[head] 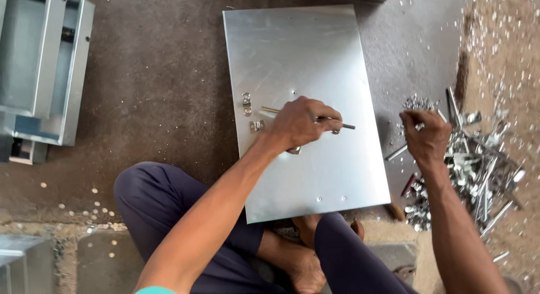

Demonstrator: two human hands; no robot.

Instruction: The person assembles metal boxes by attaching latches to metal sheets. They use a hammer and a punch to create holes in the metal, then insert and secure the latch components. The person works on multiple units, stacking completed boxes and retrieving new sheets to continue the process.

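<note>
The left hand (301,125) grips a thin metal rod (343,125) over the flat grey steel sheet (315,176), its middle hidden, while the right hand (427,138) pinches something unclear from the shiny scrap pile (478,170).

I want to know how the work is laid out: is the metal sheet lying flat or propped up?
Flat: the metal sheet lies on the floor, with the left hand resting on it.

Metal sheet (315,69) plain silver-grey, faintly scuffed, no pattern. Rod (270,110) across it: pale yellowish at one end, dark grey at the other. Small fittings (247,104) near sheet's left edge shiny silver. Scrap heap (478,164) off its right edge bright silver. Floor (157,86) dull brown-grey, speckled with pale flecks. Trousers (163,204) dark navy. Box frames (50,63) blue-grey.
</note>
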